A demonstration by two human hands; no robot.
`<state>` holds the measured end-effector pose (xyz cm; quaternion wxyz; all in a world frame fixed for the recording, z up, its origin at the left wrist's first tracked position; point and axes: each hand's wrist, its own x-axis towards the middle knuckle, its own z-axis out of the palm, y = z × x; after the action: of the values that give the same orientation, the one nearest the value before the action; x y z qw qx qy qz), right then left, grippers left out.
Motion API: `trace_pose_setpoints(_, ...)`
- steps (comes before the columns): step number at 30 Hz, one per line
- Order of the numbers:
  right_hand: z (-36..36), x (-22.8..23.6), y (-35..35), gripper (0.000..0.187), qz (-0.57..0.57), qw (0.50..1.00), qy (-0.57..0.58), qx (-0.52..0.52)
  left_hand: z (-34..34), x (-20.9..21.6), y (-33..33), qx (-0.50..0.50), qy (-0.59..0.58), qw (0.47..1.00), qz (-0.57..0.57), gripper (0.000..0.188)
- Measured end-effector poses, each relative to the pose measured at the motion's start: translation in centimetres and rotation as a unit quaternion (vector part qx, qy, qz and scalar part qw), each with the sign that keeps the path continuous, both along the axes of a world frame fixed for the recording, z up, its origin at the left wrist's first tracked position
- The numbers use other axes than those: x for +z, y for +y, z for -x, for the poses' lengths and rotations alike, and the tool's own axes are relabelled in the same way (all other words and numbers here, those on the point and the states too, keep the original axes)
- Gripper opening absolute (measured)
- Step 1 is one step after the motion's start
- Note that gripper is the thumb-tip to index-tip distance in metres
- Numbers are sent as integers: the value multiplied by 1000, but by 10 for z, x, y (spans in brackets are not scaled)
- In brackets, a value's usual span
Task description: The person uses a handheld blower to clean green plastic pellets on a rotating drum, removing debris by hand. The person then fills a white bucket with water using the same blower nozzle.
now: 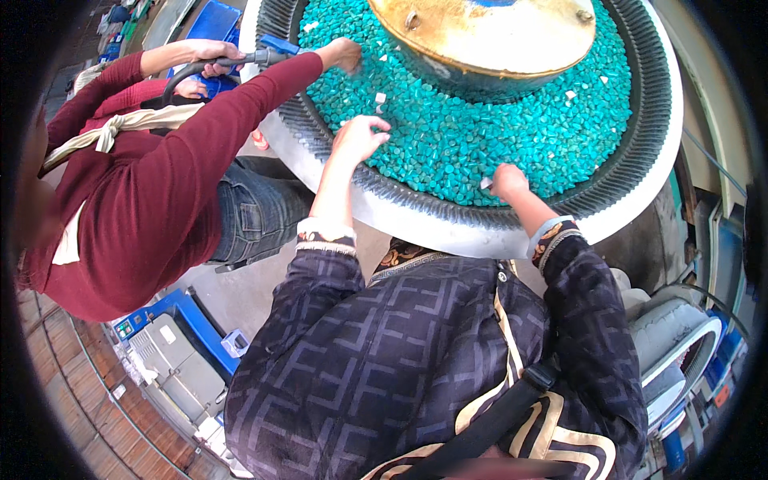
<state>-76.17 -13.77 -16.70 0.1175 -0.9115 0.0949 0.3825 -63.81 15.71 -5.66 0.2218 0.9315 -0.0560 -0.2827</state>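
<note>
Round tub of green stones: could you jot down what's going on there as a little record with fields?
Tub: round, white rim, dark ribbed inner wall
Contents: many blue-green stones, with scattered white pieces
Centre: round drum, pale stained top
Left hand: over the stones, fingers bent; whether it holds anything is unclear
Right hand: low at the stones, a white bit at its fingertips
Co-worker: at left, maroon sleeves; one hand over the stones, the other holding a grey hose tool
</note>
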Motion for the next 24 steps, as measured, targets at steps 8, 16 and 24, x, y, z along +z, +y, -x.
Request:
trace_pose_setpoints(8, -24, 12, -29, 19, -115, 987, 72, -86, 31, -2, 3, 21, 18, 998, 52, 24)
trace_pose_setpoints(16, -9, -6, -15, 35, -102, 990, 15, 96, 45, -2, -11, 10, -42, 992, 119, 24)
trace_pose_setpoints(24, 0, -8, 13, 48, 16, 990, 23, 138, 56, 14, -19, -23, -41, 992, 116, 26)
